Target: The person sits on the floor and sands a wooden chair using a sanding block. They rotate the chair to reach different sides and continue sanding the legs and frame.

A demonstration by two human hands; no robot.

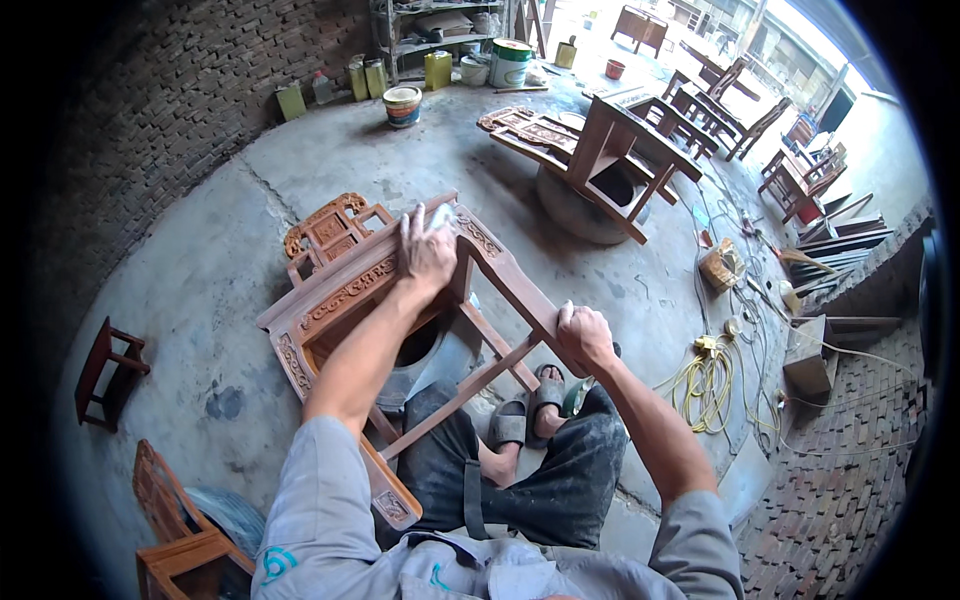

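Note:
A carved wooden chair (362, 290) lies tipped over in front of me, its legs and stretchers toward my lap. Its fretwork back (335, 232) points away to the far left. My left hand (428, 248) is closed over the far edge of the seat frame, pressing a small pale sheet (443, 216) that looks like sandpaper against the wood. My right hand (584, 336) wraps round the end of the chair's right leg (518, 288), fingers closed. Part of a round grey support (440, 365) shows under the chair, between the stretchers.
Another overturned chair (610, 150) rests on a tyre-like ring (570, 205) beyond. A small stool (108, 372) and an orange-brown chair (190, 545) stand at left. Coiled yellow cable (703, 385) and wires lie at right. Tubs (402, 105) and cans line the back wall.

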